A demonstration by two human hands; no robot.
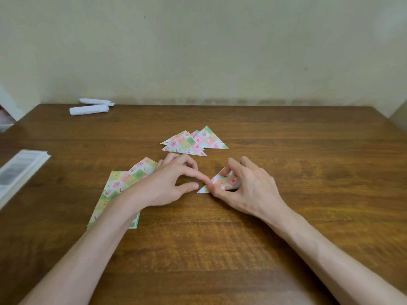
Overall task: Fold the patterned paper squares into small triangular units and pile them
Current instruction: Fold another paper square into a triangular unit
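Table point(297, 139), blurred book point(21, 169), right hand point(250, 187) pinching triangle point(229, 180)

No readable text. Print on the booklet point(21, 170) left of the paper stack point(114, 190) is blurred; stack and folded triangle point(230, 181) carry pictures only.

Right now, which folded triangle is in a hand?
The lone triangle gripped by the right hand; the other triangles lie untouched in a pile farther back.

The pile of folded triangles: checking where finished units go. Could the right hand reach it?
Probably yes: the pile lies just beyond the right hand, only bare table between; that hand grips a triangle.
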